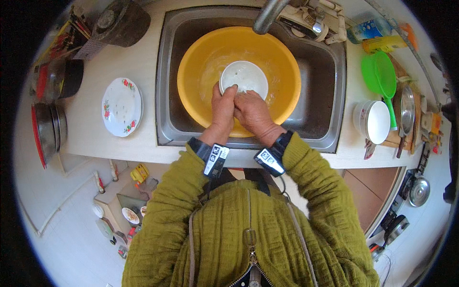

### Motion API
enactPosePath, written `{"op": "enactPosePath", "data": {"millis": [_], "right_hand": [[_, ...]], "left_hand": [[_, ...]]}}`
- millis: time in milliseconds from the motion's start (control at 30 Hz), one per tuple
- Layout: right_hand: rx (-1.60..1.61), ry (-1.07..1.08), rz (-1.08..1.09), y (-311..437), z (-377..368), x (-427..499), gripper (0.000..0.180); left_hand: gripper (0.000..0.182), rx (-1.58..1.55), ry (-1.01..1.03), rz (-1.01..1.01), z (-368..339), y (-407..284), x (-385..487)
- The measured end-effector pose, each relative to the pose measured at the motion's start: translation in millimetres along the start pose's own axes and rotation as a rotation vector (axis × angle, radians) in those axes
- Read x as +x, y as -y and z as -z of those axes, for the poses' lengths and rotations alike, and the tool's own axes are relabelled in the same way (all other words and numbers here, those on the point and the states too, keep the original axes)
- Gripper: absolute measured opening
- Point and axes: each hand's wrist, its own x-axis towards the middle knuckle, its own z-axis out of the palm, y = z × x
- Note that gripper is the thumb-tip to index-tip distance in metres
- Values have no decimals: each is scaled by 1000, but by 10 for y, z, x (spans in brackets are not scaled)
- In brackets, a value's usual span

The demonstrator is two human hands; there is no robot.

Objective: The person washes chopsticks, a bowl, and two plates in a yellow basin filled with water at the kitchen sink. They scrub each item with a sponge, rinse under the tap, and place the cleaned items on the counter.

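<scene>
A white bowl (244, 73) is held over a yellow plastic basin (195, 82), which sits in the metal sink (315, 89). My left hand (223, 107) grips the bowl's near left rim, its thumb over the edge. At the near right side of the bowl is my right hand (252, 109), with its fingertips at or inside the rim; whether it grips the bowl is hard to tell. The two hands touch or nearly touch. Some liquid seems to lie in the bowl and the basin.
Flower-patterned plates (122, 107) are stacked left of the sink, near metal basins (46, 125) and a dark pot (123, 25). A metal faucet (269, 18) reaches over the basin. To the right are stacked bowls (378, 122), a green plastic strainer (385, 77) and a metal pan (407, 111).
</scene>
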Motion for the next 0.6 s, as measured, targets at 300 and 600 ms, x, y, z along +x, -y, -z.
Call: {"op": "enactPosePath", "data": {"millis": [300,600], "right_hand": [[-360,283,192,-159,275,115,18],[-261,317,245,-301,305,160,29]], "left_hand": [[48,-14,77,91,206,-110,134],[45,90,195,178,302,-141,222]]}}
